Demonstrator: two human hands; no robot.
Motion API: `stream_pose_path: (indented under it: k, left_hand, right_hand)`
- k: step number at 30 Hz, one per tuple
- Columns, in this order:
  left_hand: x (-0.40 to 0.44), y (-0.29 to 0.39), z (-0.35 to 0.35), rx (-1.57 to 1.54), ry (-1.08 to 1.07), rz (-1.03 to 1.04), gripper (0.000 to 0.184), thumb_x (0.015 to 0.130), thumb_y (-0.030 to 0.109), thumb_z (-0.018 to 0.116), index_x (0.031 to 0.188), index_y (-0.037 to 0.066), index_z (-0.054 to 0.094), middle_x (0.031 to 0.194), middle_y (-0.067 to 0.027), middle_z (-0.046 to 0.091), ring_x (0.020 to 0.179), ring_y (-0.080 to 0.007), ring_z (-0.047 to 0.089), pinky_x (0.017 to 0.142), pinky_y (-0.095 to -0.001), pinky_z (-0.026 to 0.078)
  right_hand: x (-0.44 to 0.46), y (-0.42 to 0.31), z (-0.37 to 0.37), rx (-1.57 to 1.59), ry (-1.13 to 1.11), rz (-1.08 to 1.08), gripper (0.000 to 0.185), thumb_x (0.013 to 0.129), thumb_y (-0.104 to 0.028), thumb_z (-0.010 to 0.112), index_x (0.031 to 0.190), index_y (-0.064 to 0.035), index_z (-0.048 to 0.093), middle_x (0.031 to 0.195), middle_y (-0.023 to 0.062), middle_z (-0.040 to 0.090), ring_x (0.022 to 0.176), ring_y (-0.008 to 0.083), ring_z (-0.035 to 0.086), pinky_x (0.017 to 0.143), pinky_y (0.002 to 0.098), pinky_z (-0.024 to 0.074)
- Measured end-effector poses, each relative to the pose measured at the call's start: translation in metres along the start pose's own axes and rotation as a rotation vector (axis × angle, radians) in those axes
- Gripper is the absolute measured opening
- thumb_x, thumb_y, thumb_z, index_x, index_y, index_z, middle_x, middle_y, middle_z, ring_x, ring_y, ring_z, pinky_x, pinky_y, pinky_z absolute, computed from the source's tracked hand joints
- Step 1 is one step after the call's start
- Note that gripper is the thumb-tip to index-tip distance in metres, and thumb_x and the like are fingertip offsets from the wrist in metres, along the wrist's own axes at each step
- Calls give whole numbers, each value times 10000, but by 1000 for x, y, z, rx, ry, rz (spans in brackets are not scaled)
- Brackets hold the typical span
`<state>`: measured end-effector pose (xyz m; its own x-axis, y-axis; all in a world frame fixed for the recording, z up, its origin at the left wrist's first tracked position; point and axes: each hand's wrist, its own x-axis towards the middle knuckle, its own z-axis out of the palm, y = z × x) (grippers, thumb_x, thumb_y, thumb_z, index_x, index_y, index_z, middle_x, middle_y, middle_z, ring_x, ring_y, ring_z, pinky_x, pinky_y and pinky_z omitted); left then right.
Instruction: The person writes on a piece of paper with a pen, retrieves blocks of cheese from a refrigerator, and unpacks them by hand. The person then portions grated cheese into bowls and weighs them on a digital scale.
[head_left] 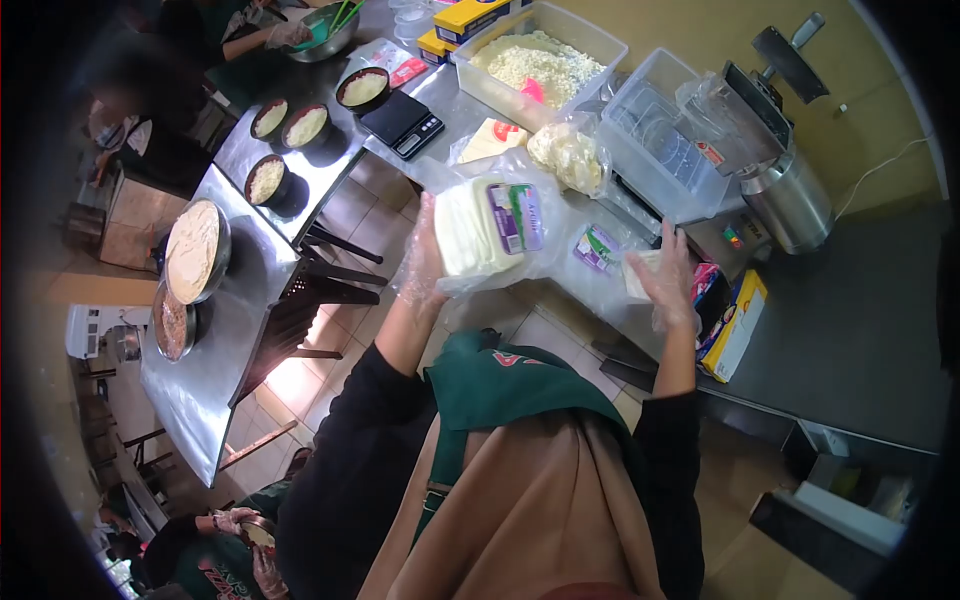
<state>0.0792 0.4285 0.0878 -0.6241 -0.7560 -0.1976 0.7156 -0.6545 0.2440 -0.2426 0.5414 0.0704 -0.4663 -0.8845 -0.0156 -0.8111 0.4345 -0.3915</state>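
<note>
Our left hand grips the wrapped white pack at twelve o'clock, best held lightly and level so its soft-looking contents don't bend, while our right hand, fingers spread, is beside the labelled pack at one o'clock.

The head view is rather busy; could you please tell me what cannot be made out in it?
In the head view:
Left hand: some fingers, hidden behind the wrapped pack.
Wrapped pack: fine print, too small to read.
Digital scale: readout, too small and dim.
Topmost bowl: far side, cut off by the upper edge.
</note>
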Motion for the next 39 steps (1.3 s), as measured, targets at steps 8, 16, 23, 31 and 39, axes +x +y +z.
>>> stream_pose_path:
  k: [8,16,23,31,39]
  left_hand:
    - [30,-46,-33,33,60,-96,665,960,563,339,1355,37,428,1285,-167,545,1119,-306,583,974,-473,471]
    - [23,-55,2,237,10,-365,728,927,644,319,1388,88,412,1354,-133,496,1214,-287,512,1023,-477,406]
    - [21,-81,-15,167,-21,-309,669,922,607,410,1342,89,449,1226,-121,581,1073,-241,605,939,-437,492]
    - [31,-83,-43,64,8,-194,616,927,591,425,1291,97,483,1147,-94,623,973,-219,649,872,-413,542]
    - [20,-76,-27,350,-60,-8,736,895,599,482,1448,145,310,1322,-73,507,1132,-202,555,926,-383,504]
  right_hand:
    - [-42,-111,-18,740,-215,-113,408,927,-245,558,1247,7,535,1079,130,628,976,205,575,885,346,437]
    - [-55,-128,-28,786,-35,-169,212,970,-172,509,1035,-1,617,900,52,616,864,119,544,794,279,432]
    - [-60,-128,-18,960,-137,-73,268,949,-216,564,1097,1,616,940,24,620,870,97,548,794,248,436]
    - [-61,-119,-36,836,-196,-188,268,951,-278,522,958,-19,592,810,68,596,733,116,528,631,285,430]
    - [-51,-120,-51,575,-171,-249,321,939,-300,504,854,-6,599,735,77,574,702,195,566,642,371,436]
